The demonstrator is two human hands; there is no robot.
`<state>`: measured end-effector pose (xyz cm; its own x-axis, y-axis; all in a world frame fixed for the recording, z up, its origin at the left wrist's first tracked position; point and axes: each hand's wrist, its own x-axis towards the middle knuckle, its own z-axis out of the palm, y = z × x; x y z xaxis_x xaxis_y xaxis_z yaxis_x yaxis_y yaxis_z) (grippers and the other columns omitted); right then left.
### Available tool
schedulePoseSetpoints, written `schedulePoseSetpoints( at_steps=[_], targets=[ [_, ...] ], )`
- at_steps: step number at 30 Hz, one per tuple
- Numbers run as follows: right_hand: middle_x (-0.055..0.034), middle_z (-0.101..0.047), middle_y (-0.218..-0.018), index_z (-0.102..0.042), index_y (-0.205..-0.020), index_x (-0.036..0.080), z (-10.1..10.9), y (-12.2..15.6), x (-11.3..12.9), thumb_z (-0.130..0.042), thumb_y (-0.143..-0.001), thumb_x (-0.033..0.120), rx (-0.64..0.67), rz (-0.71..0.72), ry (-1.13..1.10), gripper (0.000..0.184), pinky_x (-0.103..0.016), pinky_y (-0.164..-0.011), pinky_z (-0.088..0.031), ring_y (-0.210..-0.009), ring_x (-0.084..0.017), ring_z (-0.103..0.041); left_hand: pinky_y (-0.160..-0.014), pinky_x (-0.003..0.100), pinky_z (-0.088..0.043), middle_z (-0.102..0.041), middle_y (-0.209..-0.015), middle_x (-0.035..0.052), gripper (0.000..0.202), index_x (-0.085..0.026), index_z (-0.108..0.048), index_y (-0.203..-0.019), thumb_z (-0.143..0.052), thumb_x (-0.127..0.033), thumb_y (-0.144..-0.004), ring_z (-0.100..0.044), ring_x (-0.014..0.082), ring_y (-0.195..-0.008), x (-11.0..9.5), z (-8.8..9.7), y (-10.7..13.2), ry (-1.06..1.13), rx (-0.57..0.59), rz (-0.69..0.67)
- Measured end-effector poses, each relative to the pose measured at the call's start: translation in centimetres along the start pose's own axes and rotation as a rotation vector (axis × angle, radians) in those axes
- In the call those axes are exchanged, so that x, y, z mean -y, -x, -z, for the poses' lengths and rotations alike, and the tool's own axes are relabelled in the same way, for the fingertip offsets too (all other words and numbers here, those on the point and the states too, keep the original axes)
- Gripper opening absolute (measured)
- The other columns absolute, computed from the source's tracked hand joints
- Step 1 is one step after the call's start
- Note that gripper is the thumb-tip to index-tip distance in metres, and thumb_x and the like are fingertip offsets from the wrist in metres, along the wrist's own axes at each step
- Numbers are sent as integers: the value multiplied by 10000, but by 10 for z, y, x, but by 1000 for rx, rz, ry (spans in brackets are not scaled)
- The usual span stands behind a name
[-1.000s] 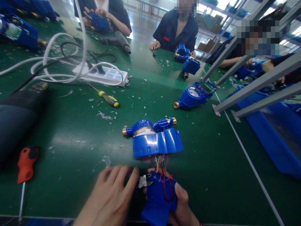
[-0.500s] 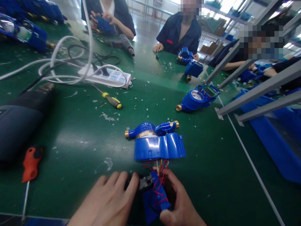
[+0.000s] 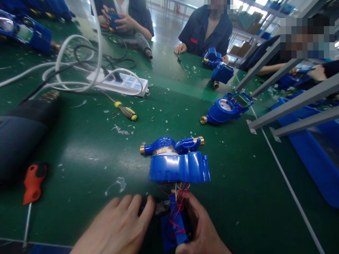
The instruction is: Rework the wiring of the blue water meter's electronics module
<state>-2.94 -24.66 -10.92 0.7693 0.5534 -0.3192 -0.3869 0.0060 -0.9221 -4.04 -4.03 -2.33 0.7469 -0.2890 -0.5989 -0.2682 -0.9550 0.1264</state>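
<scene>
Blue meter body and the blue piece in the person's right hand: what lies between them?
Thin red and yellow wires, joining blue meter body to blue piece, in the head view.

One wired part (image 3: 173, 229), two drills (image 3: 21, 127) (image 3: 144, 45), one power strip (image 3: 127, 84).

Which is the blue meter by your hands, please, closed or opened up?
Opened up: right hand holds a blue part joined to the meter by loose wires.

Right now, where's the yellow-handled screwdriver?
Head view, left of centre on the green table: the yellow-handled screwdriver lies just this side of the white power strip, up and left of the blue water meter.
</scene>
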Motion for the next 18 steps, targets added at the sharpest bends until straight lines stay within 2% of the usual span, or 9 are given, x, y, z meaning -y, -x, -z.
schedulePoseSetpoints(
  at_steps=[4,9,13,18],
  targets=[
    [-106,-510,-1281,-449,-1234,217,-1,-2,6,-862,-469,312,7,-5,-58,874,-425,-1043,-287,-1193,-306,-445,-695,466,-533,-650,-1006,152,609,-167,-518,-1224,-332,-23,-663,-637,290,-842,9,-16,1,43,-80,-33],
    [-124,-524,-1261,-455,-1227,197,-2,-3,11,-830,-519,391,57,21,-145,824,-433,-1016,-317,-1175,-321,-463,-664,439,-541,-658,-973,148,558,-182,-544,-1176,-373,-51,-661,-643,280,-792,10,-24,-2,116,-98,-52],
    [-129,-535,-1244,-448,-1223,200,-3,-4,16,-803,-547,435,86,14,-195,799,-434,-984,-350,-1148,-323,-490,-645,374,-548,-660,-964,122,477,-200,-556,-1119,-335,-53,-722,-647,229,-738,8,-32,-5,213,-149,-60],
    [-139,-554,-1213,-457,-1215,174,-5,-5,20,-779,-566,460,85,31,-147,779,-437,-980,-348,-1129,-326,-500,-597,299,-538,-667,-896,96,416,-199,-560,-1066,-306,-75,-761,-639,195,-670,11,-41,-5,268,-250,-87]
  ],
)
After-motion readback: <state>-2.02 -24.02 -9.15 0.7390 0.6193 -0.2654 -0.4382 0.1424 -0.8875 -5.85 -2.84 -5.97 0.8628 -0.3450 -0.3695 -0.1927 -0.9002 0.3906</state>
